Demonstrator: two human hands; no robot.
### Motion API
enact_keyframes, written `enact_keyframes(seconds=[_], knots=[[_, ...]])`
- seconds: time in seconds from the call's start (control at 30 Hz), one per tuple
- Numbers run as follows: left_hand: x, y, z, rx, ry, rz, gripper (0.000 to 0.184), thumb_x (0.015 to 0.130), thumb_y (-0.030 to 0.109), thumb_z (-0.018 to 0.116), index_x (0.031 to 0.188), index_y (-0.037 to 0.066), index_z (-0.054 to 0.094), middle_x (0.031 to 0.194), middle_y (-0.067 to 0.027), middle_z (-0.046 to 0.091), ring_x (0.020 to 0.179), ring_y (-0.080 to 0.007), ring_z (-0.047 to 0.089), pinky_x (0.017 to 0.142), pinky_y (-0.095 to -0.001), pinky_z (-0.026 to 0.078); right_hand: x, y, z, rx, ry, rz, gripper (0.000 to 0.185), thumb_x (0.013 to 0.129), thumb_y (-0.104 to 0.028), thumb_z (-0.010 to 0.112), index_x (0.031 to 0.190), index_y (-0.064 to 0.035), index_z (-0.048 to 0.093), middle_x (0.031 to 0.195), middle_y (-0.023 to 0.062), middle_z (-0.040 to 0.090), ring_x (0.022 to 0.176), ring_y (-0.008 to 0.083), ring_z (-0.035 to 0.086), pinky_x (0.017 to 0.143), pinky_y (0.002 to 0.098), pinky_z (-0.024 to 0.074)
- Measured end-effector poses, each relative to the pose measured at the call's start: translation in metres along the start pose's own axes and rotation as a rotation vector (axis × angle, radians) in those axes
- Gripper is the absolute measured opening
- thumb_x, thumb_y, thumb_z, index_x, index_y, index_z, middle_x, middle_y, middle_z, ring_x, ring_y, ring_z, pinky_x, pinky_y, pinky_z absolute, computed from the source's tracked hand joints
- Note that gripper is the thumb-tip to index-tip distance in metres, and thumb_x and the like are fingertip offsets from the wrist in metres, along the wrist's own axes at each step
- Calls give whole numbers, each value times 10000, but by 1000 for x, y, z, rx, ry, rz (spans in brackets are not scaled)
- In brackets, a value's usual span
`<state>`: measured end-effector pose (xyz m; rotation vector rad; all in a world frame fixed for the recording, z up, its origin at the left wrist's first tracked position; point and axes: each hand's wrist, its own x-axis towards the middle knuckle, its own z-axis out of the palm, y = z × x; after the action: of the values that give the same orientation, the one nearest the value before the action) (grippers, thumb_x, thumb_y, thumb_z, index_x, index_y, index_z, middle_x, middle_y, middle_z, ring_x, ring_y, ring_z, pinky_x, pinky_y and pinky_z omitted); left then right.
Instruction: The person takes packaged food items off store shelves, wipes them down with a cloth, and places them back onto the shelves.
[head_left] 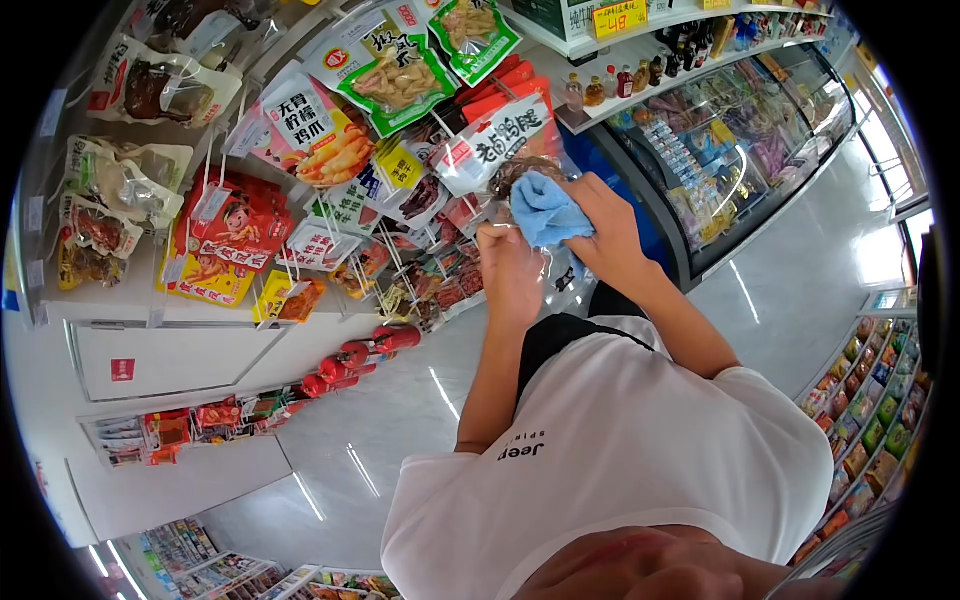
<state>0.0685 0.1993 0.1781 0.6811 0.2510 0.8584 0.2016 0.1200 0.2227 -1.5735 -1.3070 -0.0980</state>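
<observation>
My right hand [607, 226] is closed around a light blue cloth [548, 208], pressing it against a clear plastic package [562, 272]. My left hand [512, 268] is closed, its fingertips pinching the package's edge just left of the cloth. The cloth and my fingers hide much of the package. Right behind the cloth hangs a red and white snack bag [500, 145] with dark meat showing in its window. Above it hangs a green snack bag [388, 70], and a pink bag [308, 125] is to its left.
A rack of hooks holds many packaged snacks, including red bags [238, 220] at left. Fire extinguishers [355, 355] stand below. A glass-topped freezer [720, 160] lies at right, under a shelf with small bottles [625, 82]. Grey floor [400, 440] runs behind.
</observation>
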Motion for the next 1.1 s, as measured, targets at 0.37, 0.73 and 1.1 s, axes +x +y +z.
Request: enact_keyframes(seconds=[0.37, 0.73, 1.1], knots=[[6, -7, -10, -63, 47, -96, 257, 1034, 356, 490, 1135, 132, 566, 1160, -14, 616, 1121, -152, 583, 966, -372, 474, -17, -4, -2, -8, -19, -53, 384, 720, -172, 767, 1098, -166, 698, 904, 34, 608, 832, 249, 640, 649, 349, 530], [23, 19, 18, -90, 24, 63, 178, 1035, 326, 473, 1034, 151, 506, 1131, -24, 601, 1180, -253, 563, 1106, -565, 369, -37, 4, -17, -53, -138, -260, 383, 673, -214, 786, 1049, -192, 715, 890, 15, 605, 827, 223, 641, 627, 342, 524], [7, 14, 25, -48, 34, 140, 77, 1027, 232, 495, 1020, 158, 479, 1087, 12, 574, 1085, -193, 551, 1004, -497, 431, -2, -9, -14, -153, 212, -44, 458, 668, -133, 758, 1122, -167, 707, 876, 49, 607, 788, 252, 641, 632, 360, 525]])
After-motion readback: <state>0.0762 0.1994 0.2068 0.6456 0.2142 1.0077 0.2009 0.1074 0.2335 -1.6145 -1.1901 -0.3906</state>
